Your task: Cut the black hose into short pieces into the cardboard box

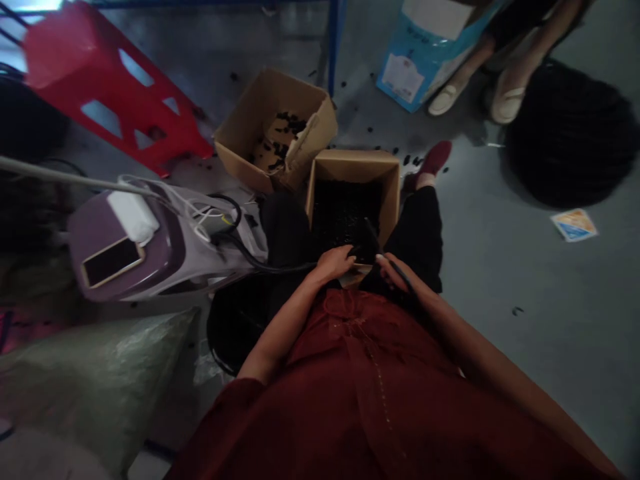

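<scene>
In the head view, holds a long thin dark rod (371,230) in the right hand (395,270), with fingers closed around it near the right side of the near carton (350,165). Crosses the fingers, touching them, with one end reaching out past the fingertips and the other running back beside the palm toward the wrist. Points forward and slightly to the left, over the carton's open mouth, with the long axis slanting from front left to back right; cannot tell any tilt up or down. At the near rim, just left of the rod, bends the fingers of the left hand (336,263) beside a small dark piece (355,251); too dark to tell whether grasped or merely touched. Below the hands, between the knees, shows a mass of shiny black pieces (345,207) inside the near carton. Beyond, to the left, shows a second carton (235,160) with scattered black parts (285,127) inside. Farther left, shows a purple-topped stool (175,250) bearing a phone (113,262) and a white case (133,213), with a red stool (115,87) ahead. To the front right, shows a blue box (400,73), another person's shoes (445,99) and a round black bundle (565,133).
</scene>
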`<state>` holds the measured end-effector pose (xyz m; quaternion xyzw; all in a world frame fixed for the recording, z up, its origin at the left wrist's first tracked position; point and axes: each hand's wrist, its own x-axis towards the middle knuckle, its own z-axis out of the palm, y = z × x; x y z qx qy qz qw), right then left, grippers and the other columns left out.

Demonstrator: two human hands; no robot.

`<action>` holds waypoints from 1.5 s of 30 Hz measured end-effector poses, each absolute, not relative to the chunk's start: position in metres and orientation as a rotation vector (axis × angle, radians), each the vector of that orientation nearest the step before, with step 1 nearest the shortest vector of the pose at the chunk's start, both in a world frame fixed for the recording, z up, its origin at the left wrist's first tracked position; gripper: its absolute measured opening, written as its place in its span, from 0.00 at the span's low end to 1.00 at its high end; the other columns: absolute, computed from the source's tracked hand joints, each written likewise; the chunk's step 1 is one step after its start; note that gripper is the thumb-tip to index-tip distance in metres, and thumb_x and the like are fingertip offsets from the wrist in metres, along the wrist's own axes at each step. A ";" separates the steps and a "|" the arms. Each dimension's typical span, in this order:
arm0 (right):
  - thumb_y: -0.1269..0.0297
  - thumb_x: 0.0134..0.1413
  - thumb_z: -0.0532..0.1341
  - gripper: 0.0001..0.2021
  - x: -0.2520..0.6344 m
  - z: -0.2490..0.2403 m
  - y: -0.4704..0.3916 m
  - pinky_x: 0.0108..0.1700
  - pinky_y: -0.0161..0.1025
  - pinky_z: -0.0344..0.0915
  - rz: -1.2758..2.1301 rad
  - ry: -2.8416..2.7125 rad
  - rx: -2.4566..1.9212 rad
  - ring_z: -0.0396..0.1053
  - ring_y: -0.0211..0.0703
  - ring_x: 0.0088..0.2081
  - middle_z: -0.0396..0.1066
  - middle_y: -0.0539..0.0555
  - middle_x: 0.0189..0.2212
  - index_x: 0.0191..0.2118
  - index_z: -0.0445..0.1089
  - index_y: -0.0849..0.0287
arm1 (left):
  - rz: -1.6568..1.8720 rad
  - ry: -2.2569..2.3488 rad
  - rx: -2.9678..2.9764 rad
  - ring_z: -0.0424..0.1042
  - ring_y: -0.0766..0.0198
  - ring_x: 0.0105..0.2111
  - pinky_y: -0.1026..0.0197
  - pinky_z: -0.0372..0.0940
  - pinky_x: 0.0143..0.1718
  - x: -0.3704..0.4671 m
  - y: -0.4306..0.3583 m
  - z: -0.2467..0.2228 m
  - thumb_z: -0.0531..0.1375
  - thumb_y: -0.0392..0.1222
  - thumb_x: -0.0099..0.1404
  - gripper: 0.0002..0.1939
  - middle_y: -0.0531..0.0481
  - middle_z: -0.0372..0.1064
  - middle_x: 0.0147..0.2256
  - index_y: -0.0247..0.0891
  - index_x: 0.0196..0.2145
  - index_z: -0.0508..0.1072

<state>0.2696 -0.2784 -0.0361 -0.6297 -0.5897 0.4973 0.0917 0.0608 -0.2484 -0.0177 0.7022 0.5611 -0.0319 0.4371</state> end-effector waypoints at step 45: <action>0.46 0.53 0.60 0.21 0.279 -0.003 -0.285 0.30 0.37 0.67 1.688 -1.314 -1.830 0.69 0.39 0.28 0.70 0.51 0.31 0.45 0.61 0.55 | 0.013 1.469 1.830 0.74 0.54 0.50 0.58 0.66 0.47 0.053 -0.248 0.017 0.43 0.55 0.74 0.26 0.46 0.75 0.51 0.43 0.61 0.65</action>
